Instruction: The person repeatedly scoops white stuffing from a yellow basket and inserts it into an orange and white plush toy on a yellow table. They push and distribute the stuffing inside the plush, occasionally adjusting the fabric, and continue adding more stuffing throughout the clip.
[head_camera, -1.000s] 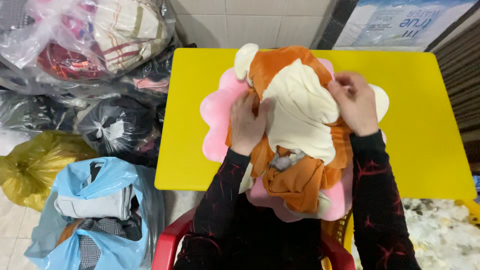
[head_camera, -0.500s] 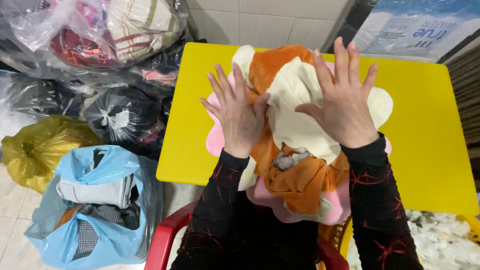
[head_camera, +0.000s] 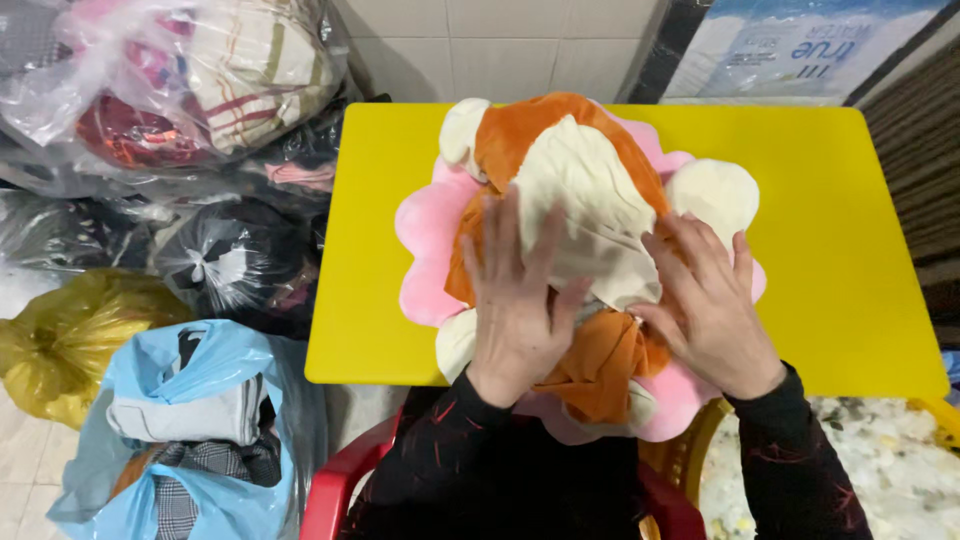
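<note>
A blue plastic bag of folded clothes (head_camera: 190, 430) sits on the floor at left. On the yellow worktop (head_camera: 850, 250), an orange and cream plush toy (head_camera: 570, 190) lies on a pink flower-shaped cushion (head_camera: 425, 245). The left hand (head_camera: 515, 300) and right hand (head_camera: 705, 300) press flat on it, fingers spread wide, gripping nothing, seemingly flattening it.

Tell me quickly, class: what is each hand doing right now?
Left hand: open, palm flat on the orange and cream plush garment.
Right hand: open, fingers spread, resting on the same garment.
</note>
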